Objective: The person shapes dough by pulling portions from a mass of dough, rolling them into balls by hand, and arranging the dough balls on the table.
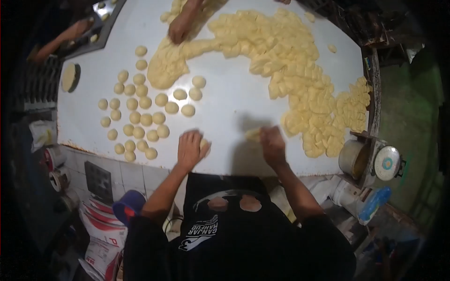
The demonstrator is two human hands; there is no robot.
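At the near edge of the white table point(225, 154), my left hand point(188, 149) is curled over a small ball of dough point(203, 143), part of which shows by the thumb. My right hand point(273, 146), smeared by motion, is closed at one end of a pale yellow dough piece point(253, 135). To its right lies a big spread of cut dough pieces point(309, 93). Beyond and left of my left hand, several round dough balls point(146, 119) sit in loose rows.
Across the table, a co-worker's hand point(179, 29) touches a long lump of dough point(168, 68). Another person's arm reaches to a dark tray point(101, 35) at upper left. A round yellowish-topped object point(70, 77) lies at the left edge. A metal pot point(352, 157) stands off the right corner.
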